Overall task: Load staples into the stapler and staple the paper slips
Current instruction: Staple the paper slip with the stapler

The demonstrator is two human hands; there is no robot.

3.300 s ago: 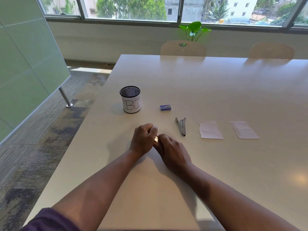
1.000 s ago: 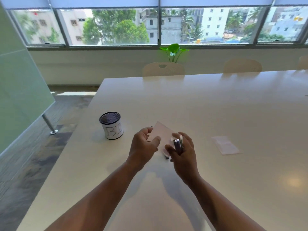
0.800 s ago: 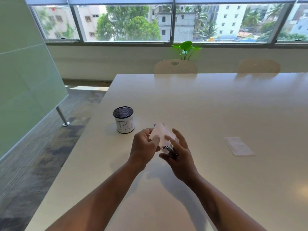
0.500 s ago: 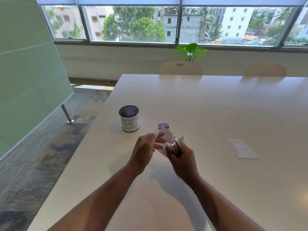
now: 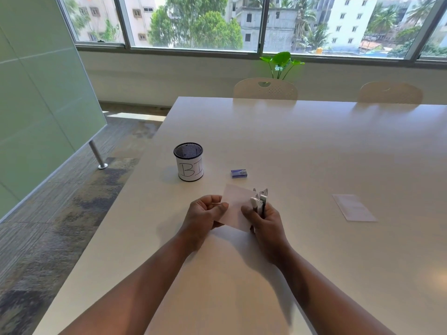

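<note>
Table (image 5: 314, 146): left hand (image 5: 202, 215) pinches paper slip (image 5: 235, 209); right hand (image 5: 267, 221) fingers grip stapler (image 5: 260, 201).

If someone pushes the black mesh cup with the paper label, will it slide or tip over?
The mesh cup looks wide for its height, so it would probably slide on the smooth table rather than tip. It likely feels light, since no contents show above its rim.

mesh cup (image 5: 189, 162) — white paper wrap with hand-drawn "bi", further letters hidden round the side. small blue box (image 5: 239, 173) — print too small to read.
</note>
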